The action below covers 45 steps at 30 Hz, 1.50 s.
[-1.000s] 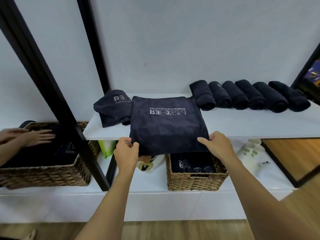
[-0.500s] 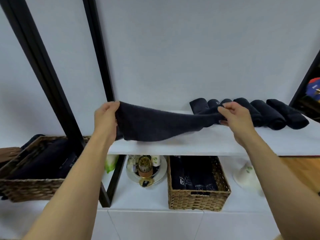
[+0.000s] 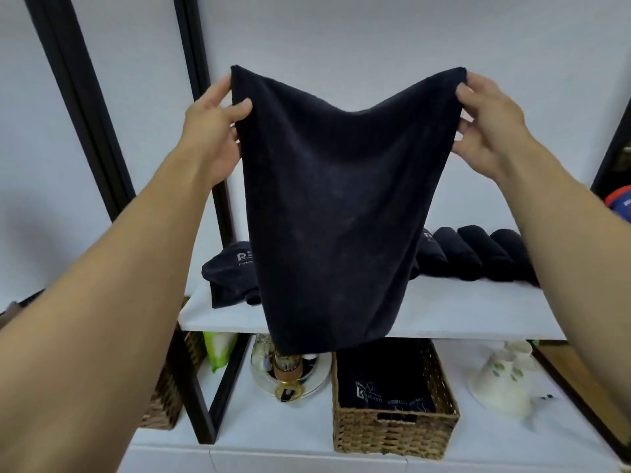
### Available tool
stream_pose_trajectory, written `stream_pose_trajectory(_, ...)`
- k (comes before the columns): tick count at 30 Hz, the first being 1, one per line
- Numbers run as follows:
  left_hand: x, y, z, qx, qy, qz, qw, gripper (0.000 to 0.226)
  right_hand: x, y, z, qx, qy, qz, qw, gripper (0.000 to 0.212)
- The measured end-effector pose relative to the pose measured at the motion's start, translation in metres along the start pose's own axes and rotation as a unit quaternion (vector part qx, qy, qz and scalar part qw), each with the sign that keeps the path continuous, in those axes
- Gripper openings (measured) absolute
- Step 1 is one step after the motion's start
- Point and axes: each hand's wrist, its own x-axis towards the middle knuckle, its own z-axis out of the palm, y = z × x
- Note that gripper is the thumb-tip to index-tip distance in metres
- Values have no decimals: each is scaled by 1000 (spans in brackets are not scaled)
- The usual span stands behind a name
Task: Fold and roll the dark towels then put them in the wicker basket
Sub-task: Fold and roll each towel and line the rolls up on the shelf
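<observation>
Dark towel [image 3: 341, 199] hanging mid-frame above white shelf [image 3: 461, 315], upper corners pinched between thumb and fingers of left hand [image 3: 215, 131] and right hand [image 3: 488, 128], rolled towels [image 3: 478, 257] at right, wicker basket [image 3: 392, 428] below.

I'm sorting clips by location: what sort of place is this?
Probably a gym or spa towel station, not certain: rolled towels lined on a white shelf, a wicker basket of folded logo towels below, matching the dark towel held up.
</observation>
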Motion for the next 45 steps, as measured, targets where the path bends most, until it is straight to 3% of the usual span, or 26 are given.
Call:
stream_pose_trajectory(3, -3, 3, 6, 8, 26, 15, 1000, 41, -1, -3, -1, -30, -21, -15, 999, 34)
stream_pose_trajectory(8, -9, 3, 8, 85, 130, 19, 988, 11, -4, -6, -7, -49, 75, -31, 995, 25)
stream_pose_trajectory(13, -12, -2, 3, 100, 162, 9, 982, 4, -10, -10, -14, -90, 86, -33, 992, 21)
stream_pose_trajectory(16, -11, -2, 1, 80, 160, 16, 984, 5, -11, -14, -16, -81, 80, -35, 993, 19)
stream_pose_trajectory(21, -12, 4, -7, 46, 122, 31, 991, 27, -10, -19, -22, -13, 18, -35, 999, 28)
stream_pose_trajectory(25, -15, 4, -11, 84, 89, 44, 991, 33, -7, -12, -28, -82, -16, -64, 994, 41)
stream_pose_trajectory(31, -2, -9, -17, 232, 105, 77, 964, 22, 11, 8, -31, -330, 69, -125, 933, 22)
stream_pose_trajectory(40, 59, -40, -21, 334, 163, 76, 925, 4, 71, 46, -23, -485, 76, -155, 857, 16)
stream_pose_trajectory(45, 93, -41, -22, 281, 162, 84, 942, 6, 106, 51, -13, -359, 85, -140, 919, 7)
